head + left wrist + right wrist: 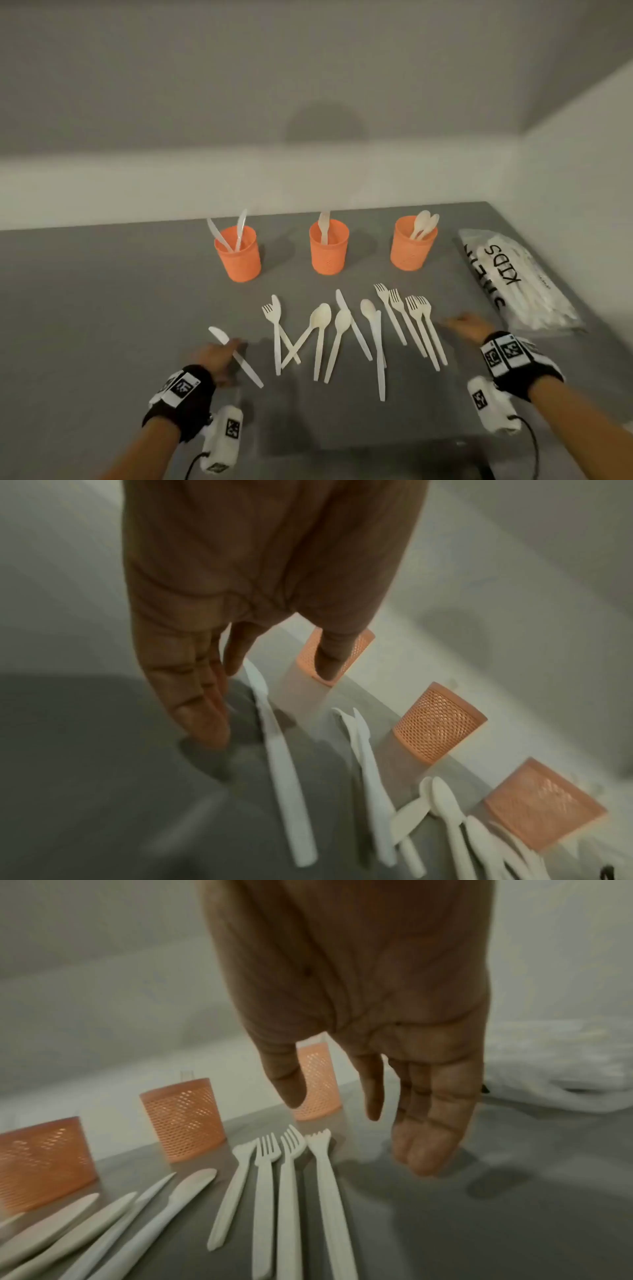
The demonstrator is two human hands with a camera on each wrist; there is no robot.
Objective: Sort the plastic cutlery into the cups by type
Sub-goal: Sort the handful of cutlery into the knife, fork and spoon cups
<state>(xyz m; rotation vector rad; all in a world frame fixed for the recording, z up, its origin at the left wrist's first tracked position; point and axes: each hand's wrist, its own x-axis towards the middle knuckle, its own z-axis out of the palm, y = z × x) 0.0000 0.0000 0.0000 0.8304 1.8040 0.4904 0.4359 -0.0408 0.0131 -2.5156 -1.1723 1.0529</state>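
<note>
Three orange mesh cups stand in a row at the back: the left cup (238, 253) holds knives, the middle cup (329, 246) a fork, the right cup (412, 246) spoons. Loose white cutlery lies in front of them: spoons (322, 329), knives, and a group of forks (407, 318). My left hand (219, 356) reaches down with straight fingers (202, 718) beside a separate knife (236, 358) (287, 777); its fingertips are at the table and it grips nothing. My right hand (466, 325) hangs open just right of the forks (277, 1177), fingertips (421, 1158) near the table.
A clear plastic bag (513, 284) of more cutlery, marked KIDS, lies at the right edge of the grey table (102, 308). A pale wall runs behind the cups. The table's front edge is near my wrists.
</note>
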